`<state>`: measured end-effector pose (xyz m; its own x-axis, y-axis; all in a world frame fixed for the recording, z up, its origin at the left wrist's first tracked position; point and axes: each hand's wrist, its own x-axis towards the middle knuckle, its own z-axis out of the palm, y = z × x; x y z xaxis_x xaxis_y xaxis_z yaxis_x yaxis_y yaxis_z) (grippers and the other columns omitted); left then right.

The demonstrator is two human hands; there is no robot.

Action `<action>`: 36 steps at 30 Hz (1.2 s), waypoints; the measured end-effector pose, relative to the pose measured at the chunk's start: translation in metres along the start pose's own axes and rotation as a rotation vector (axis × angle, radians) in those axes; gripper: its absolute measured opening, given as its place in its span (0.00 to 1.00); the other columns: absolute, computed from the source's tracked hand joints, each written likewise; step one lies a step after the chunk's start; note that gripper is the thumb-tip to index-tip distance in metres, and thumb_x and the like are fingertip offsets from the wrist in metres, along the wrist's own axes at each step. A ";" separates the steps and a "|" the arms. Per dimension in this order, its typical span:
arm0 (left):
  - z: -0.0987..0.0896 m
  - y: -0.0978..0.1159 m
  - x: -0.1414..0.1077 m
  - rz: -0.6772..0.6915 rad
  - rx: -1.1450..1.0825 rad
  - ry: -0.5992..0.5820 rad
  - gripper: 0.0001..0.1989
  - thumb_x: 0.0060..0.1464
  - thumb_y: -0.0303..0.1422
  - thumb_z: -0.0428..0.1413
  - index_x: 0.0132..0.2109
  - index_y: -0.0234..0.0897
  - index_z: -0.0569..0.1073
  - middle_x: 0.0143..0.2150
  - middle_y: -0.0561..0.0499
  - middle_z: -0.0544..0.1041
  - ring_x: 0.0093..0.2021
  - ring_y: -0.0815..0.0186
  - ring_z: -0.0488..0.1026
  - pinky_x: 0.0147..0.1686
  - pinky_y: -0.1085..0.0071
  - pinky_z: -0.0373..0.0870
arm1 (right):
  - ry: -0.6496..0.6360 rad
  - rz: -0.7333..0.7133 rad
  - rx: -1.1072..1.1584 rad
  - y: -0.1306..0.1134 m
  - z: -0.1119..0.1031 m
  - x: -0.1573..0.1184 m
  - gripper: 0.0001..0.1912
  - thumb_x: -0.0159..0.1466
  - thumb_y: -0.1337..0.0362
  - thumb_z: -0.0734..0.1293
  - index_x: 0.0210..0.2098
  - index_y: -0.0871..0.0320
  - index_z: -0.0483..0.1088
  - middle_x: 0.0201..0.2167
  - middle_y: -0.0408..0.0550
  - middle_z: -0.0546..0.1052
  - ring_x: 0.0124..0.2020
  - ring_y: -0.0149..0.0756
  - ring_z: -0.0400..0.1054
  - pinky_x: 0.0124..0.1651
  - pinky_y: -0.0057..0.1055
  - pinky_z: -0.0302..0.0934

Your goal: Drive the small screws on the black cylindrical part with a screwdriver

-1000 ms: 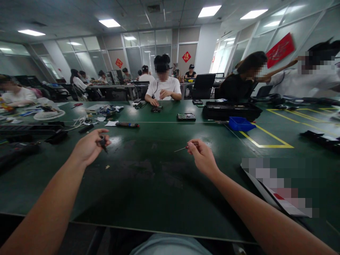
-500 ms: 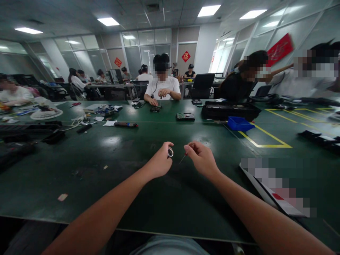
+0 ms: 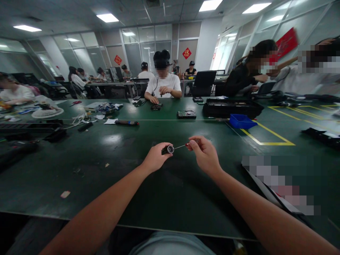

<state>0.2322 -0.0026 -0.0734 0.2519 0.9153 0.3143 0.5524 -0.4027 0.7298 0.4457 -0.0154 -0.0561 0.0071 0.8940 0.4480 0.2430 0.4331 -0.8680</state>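
Note:
My left hand [image 3: 154,157] is closed round a short dark cylinder [image 3: 168,149] with a silver-rimmed round end turned towards me. It may be a small torch, but I cannot tell for sure. In my right hand [image 3: 205,153] is a thin screwdriver [image 3: 180,146], pinched by its reddish handle. The shaft points left, and its tip is at or very near the cylinder's rim; whether it touches cannot be made out. Both hands are above the green table [image 3: 159,198].
Across the table a person [image 3: 162,86] works on a small dark device. A circuit-board device [image 3: 186,114], a black tray [image 3: 231,108] and a blue bin [image 3: 242,121] lie beyond my hands. Left are a dark tool [image 3: 126,123] and a white fan guard [image 3: 47,112].
My right hand has turned the screwdriver from slanting downward to nearly level, its tip brought up to the cylinder. More of the cylinder shows in my left hand.

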 end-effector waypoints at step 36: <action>-0.004 -0.003 0.000 0.056 0.059 -0.038 0.21 0.57 0.32 0.61 0.58 0.42 0.74 0.54 0.48 0.78 0.54 0.58 0.73 0.58 0.59 0.65 | 0.013 0.057 -0.212 -0.006 -0.002 0.002 0.16 0.66 0.49 0.64 0.34 0.55 0.71 0.26 0.46 0.77 0.28 0.37 0.70 0.33 0.34 0.61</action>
<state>0.2276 -0.0017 -0.0731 0.3131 0.8906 0.3297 0.5824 -0.4543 0.6741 0.4466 -0.0168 -0.0499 0.0387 0.9144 0.4030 0.4400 0.3465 -0.8284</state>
